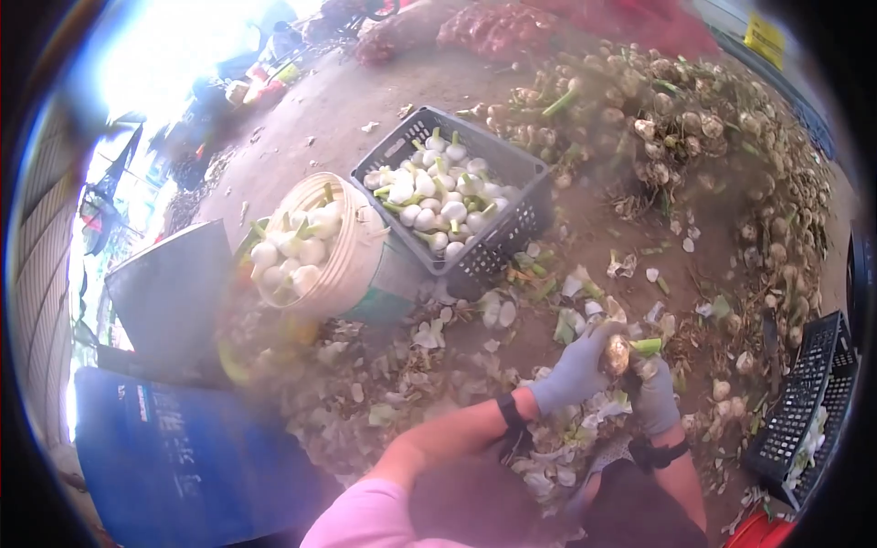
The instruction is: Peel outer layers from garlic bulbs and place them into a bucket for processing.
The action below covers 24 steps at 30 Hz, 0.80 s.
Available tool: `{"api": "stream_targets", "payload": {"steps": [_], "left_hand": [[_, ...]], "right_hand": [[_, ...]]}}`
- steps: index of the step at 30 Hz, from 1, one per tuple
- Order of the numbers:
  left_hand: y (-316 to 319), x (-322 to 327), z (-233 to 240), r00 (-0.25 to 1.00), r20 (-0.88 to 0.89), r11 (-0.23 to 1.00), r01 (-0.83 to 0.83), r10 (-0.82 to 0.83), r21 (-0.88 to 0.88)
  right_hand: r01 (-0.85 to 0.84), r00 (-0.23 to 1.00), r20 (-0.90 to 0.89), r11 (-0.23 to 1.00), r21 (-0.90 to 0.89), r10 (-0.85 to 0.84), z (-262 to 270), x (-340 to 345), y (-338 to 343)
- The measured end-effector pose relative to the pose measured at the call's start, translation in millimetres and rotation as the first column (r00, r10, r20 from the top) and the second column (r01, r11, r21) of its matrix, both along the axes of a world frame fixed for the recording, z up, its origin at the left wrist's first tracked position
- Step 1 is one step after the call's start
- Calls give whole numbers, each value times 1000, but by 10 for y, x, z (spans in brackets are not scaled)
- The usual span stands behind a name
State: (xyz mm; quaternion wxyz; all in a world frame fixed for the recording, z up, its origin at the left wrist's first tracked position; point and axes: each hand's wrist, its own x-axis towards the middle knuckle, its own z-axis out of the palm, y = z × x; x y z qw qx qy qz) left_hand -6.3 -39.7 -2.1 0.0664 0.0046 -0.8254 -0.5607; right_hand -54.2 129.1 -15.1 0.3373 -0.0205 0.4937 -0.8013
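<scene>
My left hand (572, 370), in a pale grey glove with a dark strap at the wrist, grips a brownish garlic bulb (616, 355). A short cut green stem (646, 346) sticks out of the bulb to the right. Close against the underside of bulb and stem is my right hand (658, 396), gloved alike, its fingers bent; whether something sits in them is unclear. Below and around both hands lie loose garlic skins (541, 472) on the ground. Just beyond the left hand, more peelings and a bulb's dry skin (615, 309) are visible.
A dark plastic crate (473, 255) and a white bucket (360, 236) hold peeled white garlic bulbs. Unpeeled garlic (685, 130) is heaped at the upper right. A black crate (788, 418) stands at right, a blue barrel (185, 459) at lower left, red mesh sacks (497, 31) far back.
</scene>
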Motion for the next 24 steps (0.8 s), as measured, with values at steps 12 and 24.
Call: {"api": "stream_targets", "payload": {"steps": [12,24], "left_hand": [[-44,-54,-62,927,182,676,97,-328,730],[-233,-174,-101,987,91,990,-123,129,-75]], "right_hand": [[92,906,-418,934,346,65,37,-113,60],[73,856,-493,907,414,156,9,-100,12]]}}
